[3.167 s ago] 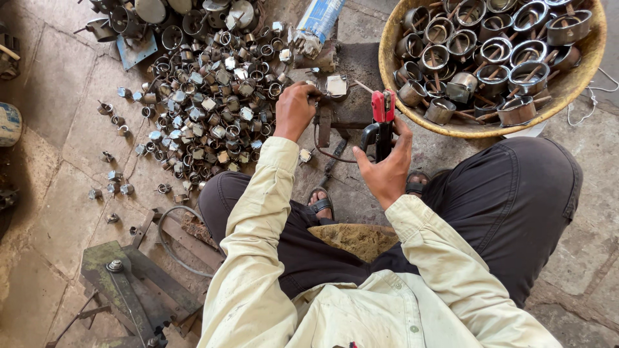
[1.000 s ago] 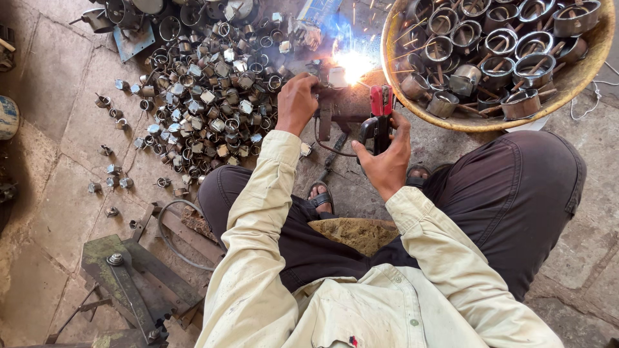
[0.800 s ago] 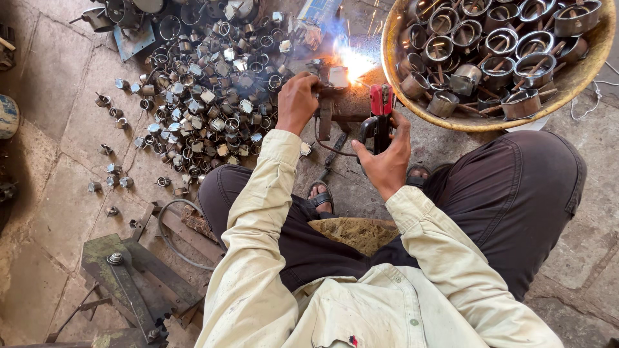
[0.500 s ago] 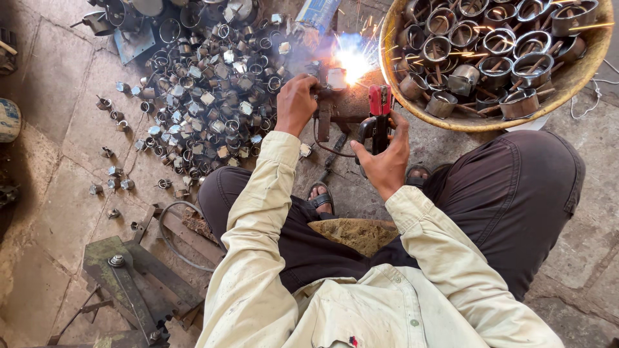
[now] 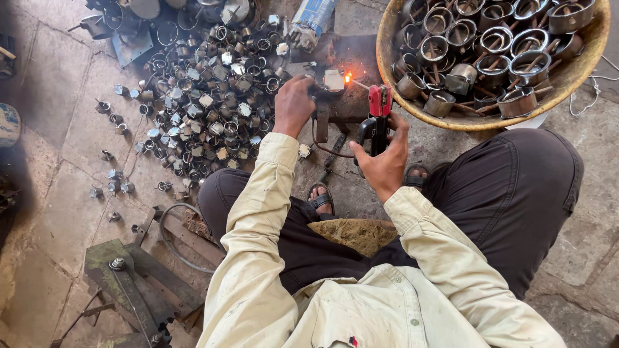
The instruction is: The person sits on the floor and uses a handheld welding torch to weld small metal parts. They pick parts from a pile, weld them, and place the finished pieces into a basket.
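The small rings and caps in the pile (image 5: 206,96) are bright, shiny metal. The basket (image 5: 574,71) is woven cane, matt and yellowish, filled with duller grey metal cups (image 5: 509,64). The electrode holder (image 5: 378,103) has glossy red plastic jaws. The floor (image 5: 58,193) is rough, dusty stone slabs. The sleeves (image 5: 258,212) are matt, creased cream cloth.

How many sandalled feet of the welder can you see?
2. One sandalled foot shows between the knees, below the left hand. The other foot peeks out just right of the right hand, mostly hidden by the trouser leg.
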